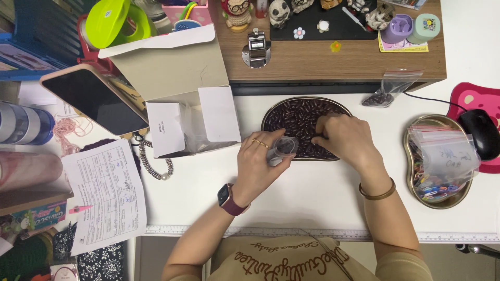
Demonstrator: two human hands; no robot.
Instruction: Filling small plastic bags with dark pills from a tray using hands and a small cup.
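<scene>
Over 1 bead tray (271, 112), left hand (259, 164) grips 1 clear bag (282, 149), right hand (344, 136) pinching beads.

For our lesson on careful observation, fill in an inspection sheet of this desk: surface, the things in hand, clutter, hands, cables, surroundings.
Surface: white desk, ruler strip along its front edge.
Things in hand: oval tray full of dark beads; small clear bag.
Clutter: open cardboard box, phone, printed form, second tray of small bags, loose bag of beads.
Hands: left hand holds the clear bag; right hand rests fingers-down in the beads.
Cables: mouse cable running to the black mouse.
Surroundings: wooden shelf with figurines and a tally counter.
</scene>
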